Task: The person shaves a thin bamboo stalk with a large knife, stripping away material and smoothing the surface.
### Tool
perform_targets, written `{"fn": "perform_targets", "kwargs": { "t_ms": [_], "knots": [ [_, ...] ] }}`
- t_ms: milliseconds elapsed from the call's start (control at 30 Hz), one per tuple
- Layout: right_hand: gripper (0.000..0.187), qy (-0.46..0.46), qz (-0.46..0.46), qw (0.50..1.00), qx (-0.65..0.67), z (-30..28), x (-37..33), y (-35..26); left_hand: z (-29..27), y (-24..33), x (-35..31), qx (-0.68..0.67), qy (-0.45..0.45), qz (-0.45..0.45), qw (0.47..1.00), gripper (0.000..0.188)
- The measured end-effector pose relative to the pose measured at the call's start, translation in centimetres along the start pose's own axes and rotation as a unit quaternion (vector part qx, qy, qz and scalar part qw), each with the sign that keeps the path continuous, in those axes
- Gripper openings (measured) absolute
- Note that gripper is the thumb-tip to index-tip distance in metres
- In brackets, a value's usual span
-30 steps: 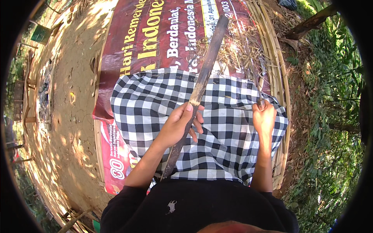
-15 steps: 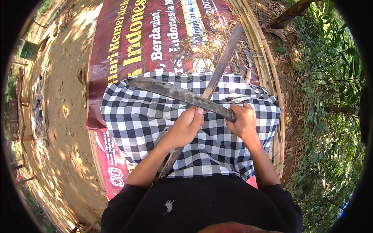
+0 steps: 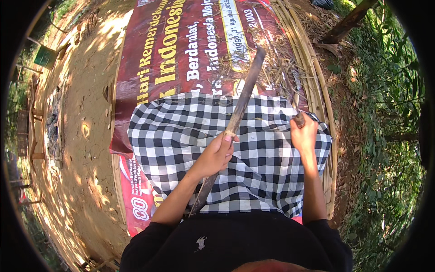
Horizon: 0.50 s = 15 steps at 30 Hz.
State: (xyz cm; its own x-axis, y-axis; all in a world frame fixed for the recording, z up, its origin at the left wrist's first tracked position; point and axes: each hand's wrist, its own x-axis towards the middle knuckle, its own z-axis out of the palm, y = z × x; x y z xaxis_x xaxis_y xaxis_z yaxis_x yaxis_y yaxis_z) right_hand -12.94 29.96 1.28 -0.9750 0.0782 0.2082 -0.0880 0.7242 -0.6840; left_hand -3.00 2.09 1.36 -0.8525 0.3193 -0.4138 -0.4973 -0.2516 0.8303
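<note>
My left hand (image 3: 216, 155) is closed around a long dark wooden stick (image 3: 248, 93), which slants from my waist up and to the right. Just above my fingers the stick has a pale, bare wood patch. To the right, my right hand (image 3: 304, 132) grips the handle of a machete (image 3: 299, 119). Its blade is seen nearly edge-on and points away from me, hard to make out against the litter behind it. Stick and machete are apart. Beneath both hands a black-and-white checked cloth (image 3: 267, 167) covers my lap.
A dark red printed banner (image 3: 154, 59) lies over a bamboo platform with split-bamboo edging (image 3: 312, 81) on the right. Wood shavings (image 3: 272, 59) are scattered on its far right part. Bare earth (image 3: 86, 113) lies to the left, green plants (image 3: 380, 158) to the right.
My right hand has moved right and slightly up, lifting the machete off the stick and turning its blade from leftward to pointing away. The stick is a little steeper in my left hand.
</note>
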Motion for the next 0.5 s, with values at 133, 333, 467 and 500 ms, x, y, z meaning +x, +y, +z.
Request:
{"fn": "perform_targets", "kwargs": {
  "t_ms": [133, 333, 467, 500],
  "knots": [
    [0.013, -0.097, -0.061, 0.992, -0.046, 0.6, -2.8, -2.5, 0.6, 1.8, 1.0, 0.054, 0.012, 0.012, 0.998, 0.046],
    [0.015, -0.168, -0.128, 0.975, -0.071, 1.5, -3.9, -3.0, 1.3, 1.4, 1.4, 0.163, 0.009, 0.102, 0.981, 0.045],
    [0.017, -0.144, -0.202, 0.966, -0.080, 2.3, -3.3, -1.2, 2.0, 0.7, 0.7, 0.295, 0.063, 0.156, 0.940, 0.044],
    [0.017, -0.146, -0.216, 0.961, -0.089, 2.4, -3.1, -0.8, 2.2, 0.7, 0.5, 0.324, 0.076, 0.166, 0.928, 0.043]
  ]
}}
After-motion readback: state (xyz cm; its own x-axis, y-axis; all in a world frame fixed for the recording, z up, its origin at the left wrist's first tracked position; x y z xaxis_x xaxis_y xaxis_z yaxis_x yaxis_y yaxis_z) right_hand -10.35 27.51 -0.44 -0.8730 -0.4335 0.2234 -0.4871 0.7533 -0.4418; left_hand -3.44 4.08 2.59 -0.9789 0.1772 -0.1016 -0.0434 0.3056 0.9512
